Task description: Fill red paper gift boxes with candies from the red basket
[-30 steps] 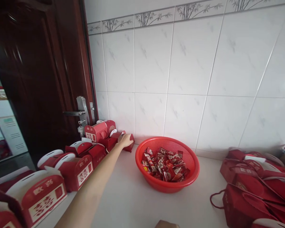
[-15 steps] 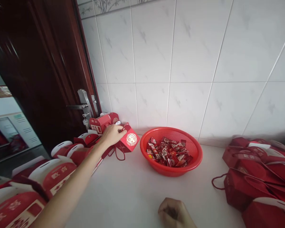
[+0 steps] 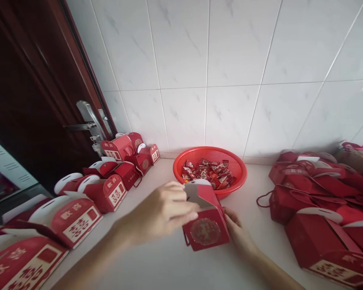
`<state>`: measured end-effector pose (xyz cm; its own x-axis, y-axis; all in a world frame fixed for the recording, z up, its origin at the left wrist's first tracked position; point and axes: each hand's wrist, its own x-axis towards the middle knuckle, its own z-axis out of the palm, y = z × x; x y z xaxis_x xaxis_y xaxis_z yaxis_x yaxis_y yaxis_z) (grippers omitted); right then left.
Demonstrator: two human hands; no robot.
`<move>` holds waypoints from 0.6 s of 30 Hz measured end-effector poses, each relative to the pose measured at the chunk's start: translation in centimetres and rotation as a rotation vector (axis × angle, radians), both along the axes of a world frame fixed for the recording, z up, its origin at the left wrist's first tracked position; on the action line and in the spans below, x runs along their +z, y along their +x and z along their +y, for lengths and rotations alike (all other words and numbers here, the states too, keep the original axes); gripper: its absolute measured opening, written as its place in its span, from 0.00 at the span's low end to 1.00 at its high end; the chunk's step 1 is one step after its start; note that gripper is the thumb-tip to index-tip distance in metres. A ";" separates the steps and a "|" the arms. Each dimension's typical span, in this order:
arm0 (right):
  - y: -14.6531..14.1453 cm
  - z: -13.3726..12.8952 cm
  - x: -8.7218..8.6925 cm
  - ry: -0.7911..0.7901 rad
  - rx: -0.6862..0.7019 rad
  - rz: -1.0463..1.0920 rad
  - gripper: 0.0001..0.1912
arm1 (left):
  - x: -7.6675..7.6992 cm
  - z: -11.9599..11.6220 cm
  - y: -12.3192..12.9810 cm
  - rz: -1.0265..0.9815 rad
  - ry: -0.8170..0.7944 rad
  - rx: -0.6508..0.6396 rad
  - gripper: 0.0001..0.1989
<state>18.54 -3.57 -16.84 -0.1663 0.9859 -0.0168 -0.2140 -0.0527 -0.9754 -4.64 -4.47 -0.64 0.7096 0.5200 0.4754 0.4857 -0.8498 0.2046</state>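
Note:
A red gift box (image 3: 206,231) with a round gold emblem is between my hands, its top flaps raised and partly open. My left hand (image 3: 165,209), blurred, has its fingers bent at the box's left upper edge; whether it pinches a flap is unclear. My right hand (image 3: 237,231) grips the box's right side, with some fingers hidden behind it. Just behind the box stands a red plastic basket (image 3: 240,171) holding several small wrapped packets (image 3: 220,169).
Rows of red boxes (image 3: 105,193) line the left side of the white table (image 3: 151,257). More red boxes (image 3: 314,237) crowd the right. A tiled wall (image 3: 184,108) rises behind, and a dark door (image 3: 42,80) with a metal handle stands at left.
My left hand has come from the back left boxes to the middle, and the box is now there too. My right hand has taken hold of it. The view has tilted down and shifted.

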 end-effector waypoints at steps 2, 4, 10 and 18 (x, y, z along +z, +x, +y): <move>0.5 0.3 0.1 0.062 -0.095 -0.051 0.25 | -1.6 -0.9 1.5 0.113 0.250 -0.068 0.15; 0.9 0.6 0.0 0.086 -0.171 -0.092 0.22 | -3.0 -1.3 2.6 0.174 0.385 -0.066 0.16; 2.1 1.1 -0.5 0.138 -0.400 -0.176 0.18 | -5.3 -0.8 3.2 0.297 0.416 -0.020 0.13; 1.0 -1.8 2.4 0.418 -0.341 -0.332 0.16 | -6.6 -0.7 4.3 0.240 0.397 -0.026 0.11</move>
